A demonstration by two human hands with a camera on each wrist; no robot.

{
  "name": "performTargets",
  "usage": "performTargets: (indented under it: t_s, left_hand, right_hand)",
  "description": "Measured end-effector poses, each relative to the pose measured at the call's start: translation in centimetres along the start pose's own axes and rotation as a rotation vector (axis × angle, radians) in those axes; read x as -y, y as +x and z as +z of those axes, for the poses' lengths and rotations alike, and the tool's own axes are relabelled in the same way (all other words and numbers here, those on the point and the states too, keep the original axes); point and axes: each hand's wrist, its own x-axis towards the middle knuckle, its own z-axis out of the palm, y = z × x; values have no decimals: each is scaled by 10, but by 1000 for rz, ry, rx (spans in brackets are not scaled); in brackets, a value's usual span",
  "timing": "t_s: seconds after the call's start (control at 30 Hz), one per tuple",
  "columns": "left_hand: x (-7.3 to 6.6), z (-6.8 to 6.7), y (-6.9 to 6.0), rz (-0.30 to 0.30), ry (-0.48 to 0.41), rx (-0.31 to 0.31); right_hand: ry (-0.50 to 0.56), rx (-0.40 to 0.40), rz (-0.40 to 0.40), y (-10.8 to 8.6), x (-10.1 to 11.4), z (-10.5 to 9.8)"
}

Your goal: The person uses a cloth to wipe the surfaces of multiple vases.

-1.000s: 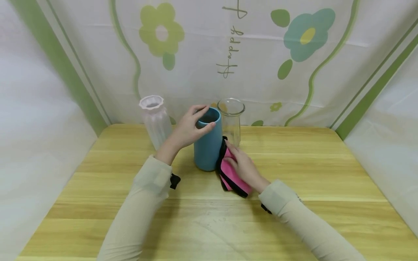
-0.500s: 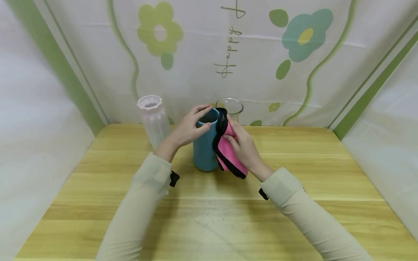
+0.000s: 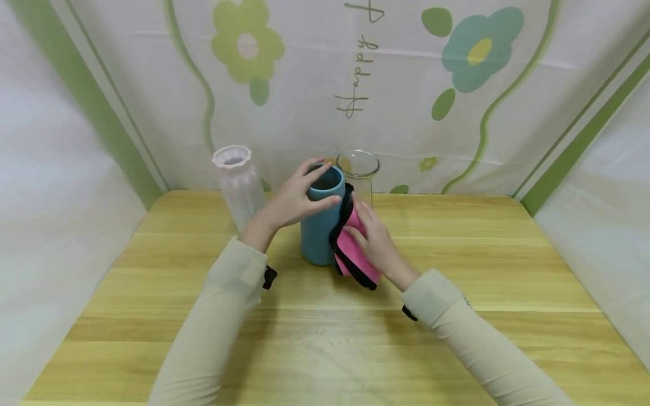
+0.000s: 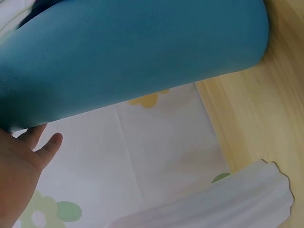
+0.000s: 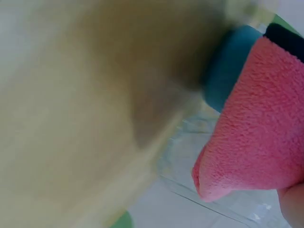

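Pale vase point(image 3: 238, 189) beside flowered backdrop point(image 3: 315, 73)

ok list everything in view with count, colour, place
Cylindrical vase: 1, blue, upright, centre
Cloth: 1, pink with black edging, right of that vase
Glass vase: 1, clear, behind cloth
Ribbed vase: 1, pinkish white, left of centre
Table: 1, yellowish wood, under vases
Floral hangings: count unclear, white and green, around table
Wrist-worn objects: 2, black, partly hidden under wrists
Sleeves: 2, cream, on forearms
Left hand: 1, holding cylindrical vase
Right hand: 1, gripping cloth

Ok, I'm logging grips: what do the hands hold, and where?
Left hand: the blue vase, near its rim. Right hand: the pink cloth, by its upper part.
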Motion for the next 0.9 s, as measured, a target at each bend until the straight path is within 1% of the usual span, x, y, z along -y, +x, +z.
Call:
performTargets:
  t_s: [0.1,0.2,0.23,0.3,0.4,0.53,0.6,0.7,0.83,0.9]
  left_hand:
    - [-2,-2,-1,-34,53,11]
    - [-5,-3,-2,-40,109,6]
    - [-6,-3,-3,-37,130,5]
    - [-9,-4,-3,-34,165,-3]
    - [-11,-4,-5,-43,198,-12]
    - [-12,-4,-6,-68,195,-11]
    - [-11,-5,-7,-73,172,-9]
    - [-10,-5,-7,-68,131,-9]
    - [-8,-6,-6,-40,77,-16]
    - [-7,-6,-5,-22,50,-15]
  right_hand:
    - [-45,85,55,-8,-10,5]
    - [-117,177,107,-16,-20,9]
    - [-132,197,123,-18,-22,10]
    - [-148,205,134,-20,-25,12]
    - [-129,175,118,-21,-26,13]
    - [-119,119,74,-18,-23,10]
    - [-110,84,46,-15,-19,6]
    - [-88,25,-17,-6,-9,-1]
    - [-46,-53,-99,7,7,-13]
    - [-28,-77,-118,13,13,-18]
